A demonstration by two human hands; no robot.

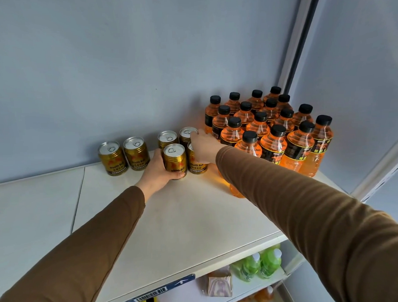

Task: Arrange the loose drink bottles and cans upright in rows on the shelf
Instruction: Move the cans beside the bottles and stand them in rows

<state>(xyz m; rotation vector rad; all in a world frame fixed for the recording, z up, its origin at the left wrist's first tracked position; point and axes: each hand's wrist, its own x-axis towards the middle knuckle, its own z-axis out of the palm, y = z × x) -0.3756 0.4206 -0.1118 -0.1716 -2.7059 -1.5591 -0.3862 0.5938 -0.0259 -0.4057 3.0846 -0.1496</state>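
Gripping front can (pixel 175 161), left hand (pixel 156 169) fingers curled round; right hand (pixel 204 148) clasping neighbouring can (pixel 196 164).

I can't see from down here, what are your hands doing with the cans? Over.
Left hand grips front can. Right hand grips can beside it. Orange bottles crowd right side.

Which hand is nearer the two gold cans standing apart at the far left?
Left. The left hand grips a front can just right of the pair of cans; the right hand rests on cans farther right, beside the orange bottles.
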